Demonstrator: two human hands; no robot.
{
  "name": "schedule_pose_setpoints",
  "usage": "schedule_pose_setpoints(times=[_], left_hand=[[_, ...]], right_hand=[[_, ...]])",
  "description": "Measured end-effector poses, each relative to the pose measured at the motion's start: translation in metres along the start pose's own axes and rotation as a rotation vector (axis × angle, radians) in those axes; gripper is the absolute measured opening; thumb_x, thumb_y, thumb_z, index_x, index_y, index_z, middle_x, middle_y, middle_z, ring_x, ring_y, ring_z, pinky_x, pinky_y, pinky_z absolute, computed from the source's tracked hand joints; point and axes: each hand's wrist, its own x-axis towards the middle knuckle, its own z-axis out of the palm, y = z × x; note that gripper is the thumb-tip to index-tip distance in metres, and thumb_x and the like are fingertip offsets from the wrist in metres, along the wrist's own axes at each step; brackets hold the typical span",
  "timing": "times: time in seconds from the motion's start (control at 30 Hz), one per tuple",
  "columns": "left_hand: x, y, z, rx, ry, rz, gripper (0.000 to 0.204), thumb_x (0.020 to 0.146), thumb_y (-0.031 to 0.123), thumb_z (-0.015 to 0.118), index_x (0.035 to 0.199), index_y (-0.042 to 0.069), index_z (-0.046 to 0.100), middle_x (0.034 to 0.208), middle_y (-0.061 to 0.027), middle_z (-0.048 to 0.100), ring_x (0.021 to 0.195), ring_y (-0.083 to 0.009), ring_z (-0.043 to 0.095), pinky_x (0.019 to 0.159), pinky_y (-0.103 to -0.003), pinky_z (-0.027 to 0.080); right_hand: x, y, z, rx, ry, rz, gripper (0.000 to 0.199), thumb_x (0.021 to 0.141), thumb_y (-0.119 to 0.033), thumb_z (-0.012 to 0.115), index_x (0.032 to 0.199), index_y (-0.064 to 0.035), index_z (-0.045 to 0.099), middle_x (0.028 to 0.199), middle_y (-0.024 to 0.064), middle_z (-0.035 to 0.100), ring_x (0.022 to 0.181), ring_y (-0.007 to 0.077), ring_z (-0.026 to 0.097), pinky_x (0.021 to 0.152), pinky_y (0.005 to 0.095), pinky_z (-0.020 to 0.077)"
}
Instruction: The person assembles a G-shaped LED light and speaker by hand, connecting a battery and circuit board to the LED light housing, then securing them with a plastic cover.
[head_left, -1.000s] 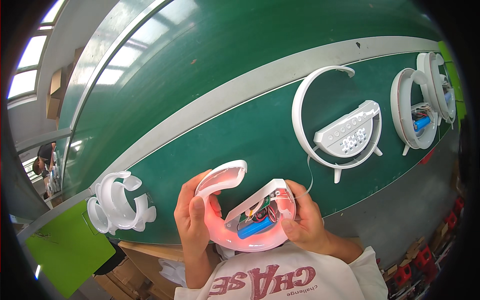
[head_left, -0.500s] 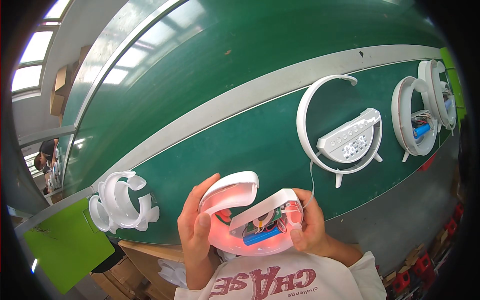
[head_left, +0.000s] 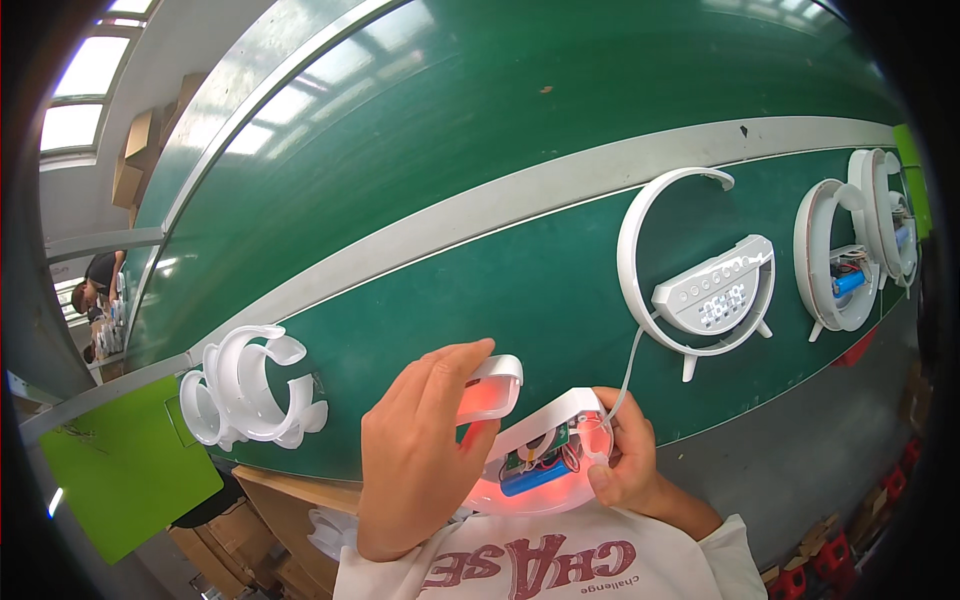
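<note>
In the head view, the left hand wraps its fingers over the glowing ring of a ring-shaped lamp, a smooth white plastic arc lit red-pink from within, held close to the chest at the near edge of the green belt. The right hand grips the lamp's open base from the right side, thumb and fingertips pinched on its rim; inside the base a green circuit board and a blue cylindrical battery cell show. A thin white cable runs from the base up toward a finished lamp, a white ring with a wedge-shaped grey-white base bearing small buttons and a dot display, lying flat on the belt well apart to the right. Farther right, 2 more open-backed lamps lie overlapped near the belt's end. To the left, a cluster of bare white C-shaped rings rests on the matte belt, beside a bright green panel. A pale grey strip curves across the belt.
</note>
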Motion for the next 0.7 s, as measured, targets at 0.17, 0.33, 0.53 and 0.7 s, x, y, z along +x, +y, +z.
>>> schedule_pose_setpoints(times=[0.17,0.33,0.53,0.7], left_hand=[[0.001,0.004,0.001,0.046,0.026,0.063,0.039,0.069,-0.009,0.073,0.105,0.002,0.067,0.097,-0.0121,0.070,0.087,-0.0310,0.068,0.072,-0.036,0.054],[0.009,-0.003,0.007,0.024,-0.012,0.065,0.037,0.069,-0.009,0.073,0.104,0.002,0.067,0.095,-0.0120,0.070,0.086,-0.0302,0.068,0.072,-0.035,0.054],[0.011,-0.027,0.001,-0.336,-0.038,0.081,0.068,0.073,0.006,0.082,0.135,0.000,0.054,0.127,-0.0150,0.064,0.116,-0.0328,0.063,0.094,-0.038,0.052],[-0.038,-0.055,0.004,-0.914,0.019,-0.311,0.105,0.073,0.036,0.088,0.151,-0.004,0.030,0.152,-0.0225,0.040,0.140,-0.0323,0.043,0.114,-0.044,0.036]], right_hand=[[0.000,0.003,0.004,0.029,0.028,-0.059,0.065,0.085,-0.024,0.068,0.132,0.0104,0.040,0.106,0.0133,0.063,0.093,0.0126,0.061,0.082,0.0268,0.0521],[-0.001,0.008,0.003,0.043,0.067,-0.023,0.061,0.089,-0.024,0.064,0.133,0.0104,0.040,0.107,0.0135,0.062,0.095,0.0123,0.059,0.084,0.0268,0.0508],[0.003,0.002,0.004,0.178,0.057,0.019,0.067,0.095,-0.029,0.063,0.141,0.0067,0.030,0.126,0.0166,0.055,0.111,0.0162,0.059,0.094,0.0307,0.0497],[0.007,0.002,0.008,0.357,0.102,0.036,0.066,0.099,-0.034,0.061,0.144,0.0038,0.030,0.132,0.0132,0.051,0.123,0.0162,0.050,0.105,0.0318,0.0410]])
